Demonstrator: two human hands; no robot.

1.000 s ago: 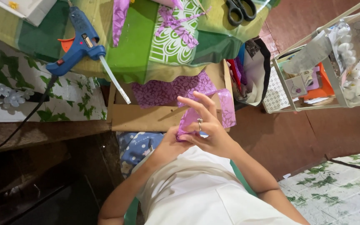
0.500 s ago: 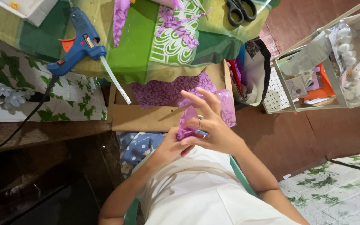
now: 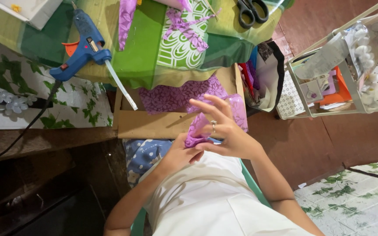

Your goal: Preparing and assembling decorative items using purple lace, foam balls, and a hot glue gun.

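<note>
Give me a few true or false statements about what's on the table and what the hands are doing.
1. Both hands, left hand and right hand, hold a purple fabric piece. True.
2. The glue gun is red. False: it is blue with an orange trigger.
3. Scissors lie on the green cloth. True.
4. The right hand wears no ring. False: a ring shows on one finger.

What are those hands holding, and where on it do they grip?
Both hands, left hand and right hand, hold a purple fabric piece, pinching its bunched lower end.
</note>
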